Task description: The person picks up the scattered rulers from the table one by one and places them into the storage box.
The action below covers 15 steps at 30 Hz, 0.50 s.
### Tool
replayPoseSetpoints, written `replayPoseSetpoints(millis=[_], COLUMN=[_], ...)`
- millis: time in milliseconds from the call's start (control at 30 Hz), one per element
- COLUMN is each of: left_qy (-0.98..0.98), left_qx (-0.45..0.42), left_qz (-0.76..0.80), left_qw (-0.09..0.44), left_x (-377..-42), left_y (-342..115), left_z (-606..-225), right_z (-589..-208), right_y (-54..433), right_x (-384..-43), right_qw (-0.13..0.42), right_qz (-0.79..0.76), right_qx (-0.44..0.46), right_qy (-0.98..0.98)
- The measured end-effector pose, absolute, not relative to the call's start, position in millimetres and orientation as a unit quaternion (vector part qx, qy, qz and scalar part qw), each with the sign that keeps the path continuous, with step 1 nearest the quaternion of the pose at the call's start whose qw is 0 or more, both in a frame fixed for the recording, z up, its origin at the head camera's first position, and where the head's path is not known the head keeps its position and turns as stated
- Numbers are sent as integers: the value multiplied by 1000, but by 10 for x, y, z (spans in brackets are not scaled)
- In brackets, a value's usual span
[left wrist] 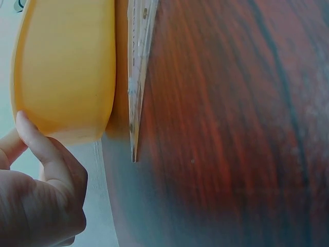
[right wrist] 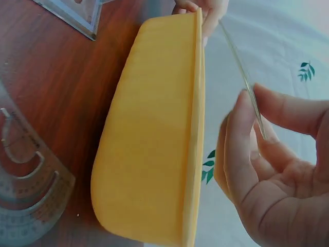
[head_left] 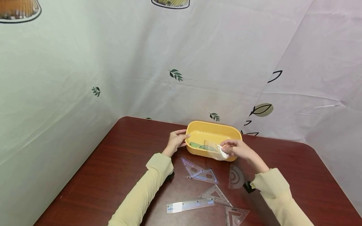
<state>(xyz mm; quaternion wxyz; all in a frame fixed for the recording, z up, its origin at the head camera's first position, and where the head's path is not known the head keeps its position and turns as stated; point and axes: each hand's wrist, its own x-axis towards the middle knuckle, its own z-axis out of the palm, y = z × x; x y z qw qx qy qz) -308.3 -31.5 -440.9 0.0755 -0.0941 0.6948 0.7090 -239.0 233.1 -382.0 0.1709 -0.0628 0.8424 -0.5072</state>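
Observation:
My left hand (head_left: pixel 175 140) grips the left end of a yellow plastic bin (head_left: pixel 213 126), thumb over the rim and fingers outside. Above the bin's front right rim, my right hand (head_left: pixel 237 149) pinches a thin clear plastic piece (head_left: pixel 216 153) between thumb and fingers. In the right wrist view this piece (right wrist: pixel 239 64) appears edge-on; I cannot tell whether it is a set square or a protractor. A green ruler (head_left: pixel 198 145) lies inside the bin along its front wall.
Two overlapping set squares (head_left: pixel 203 176) lie before the bin, a protractor (head_left: pixel 236 177) to their right. Nearer me are a clear ruler (head_left: pixel 190 205), another set square (head_left: pixel 216 196) and a clear triangular piece (head_left: pixel 237 216). A patterned cloth wall (head_left: pixel 141 62) stands behind the brown table (head_left: pixel 124 138).

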Motion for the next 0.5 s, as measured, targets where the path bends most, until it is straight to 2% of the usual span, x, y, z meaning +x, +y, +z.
replayPoseSetpoints(millis=[500], left_qy=[691], left_qx=[-96], left_qz=[711], left_qw=[81], left_x=[-3103], left_y=[-323], left_z=[-4424], right_z=[-3980], right_y=[2258], right_x=[-2695], right_qw=[138], right_qz=[-569], right_qx=[-30], right_qy=[810])
